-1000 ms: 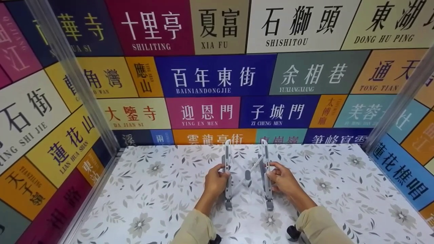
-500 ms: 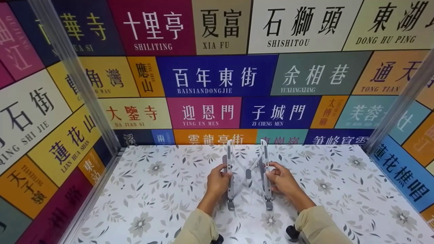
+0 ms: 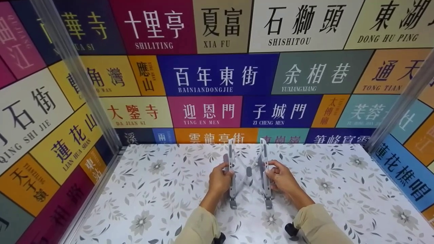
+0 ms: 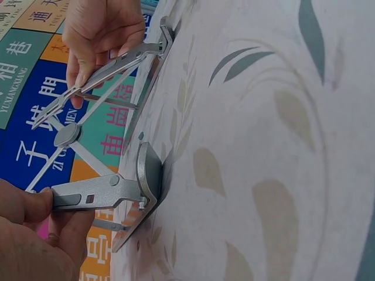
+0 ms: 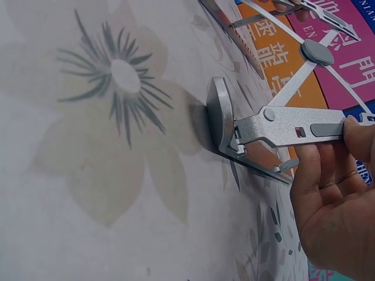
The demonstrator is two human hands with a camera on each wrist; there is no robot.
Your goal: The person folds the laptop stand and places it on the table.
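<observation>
A silver folding laptop stand (image 3: 232,189) stands on the table, its two long side arms running away from me. Crossed struts join the arms at a grey oval hub (image 3: 249,171). My left hand (image 3: 220,178) pinches the left arm between thumb and fingers. On the other side my right hand (image 3: 283,178) pinches the right arm in the same way. Both wrist views show the thumb on top of the flat metal and fingers beneath. Grey hooked lips (image 4: 150,171) at the near ends sit close to the tabletop.
The white tabletop (image 3: 152,189) carries a grey flower and leaf print. Behind it rises a wall of coloured sign panels (image 3: 217,74), with more panels at both sides. Clear upright strips (image 3: 84,84) stand at the corners.
The left arm of the stand has shifted right with my left hand, so the gap between the two arms is a little narrower. The right arm has barely moved. The head view has shifted slightly.
</observation>
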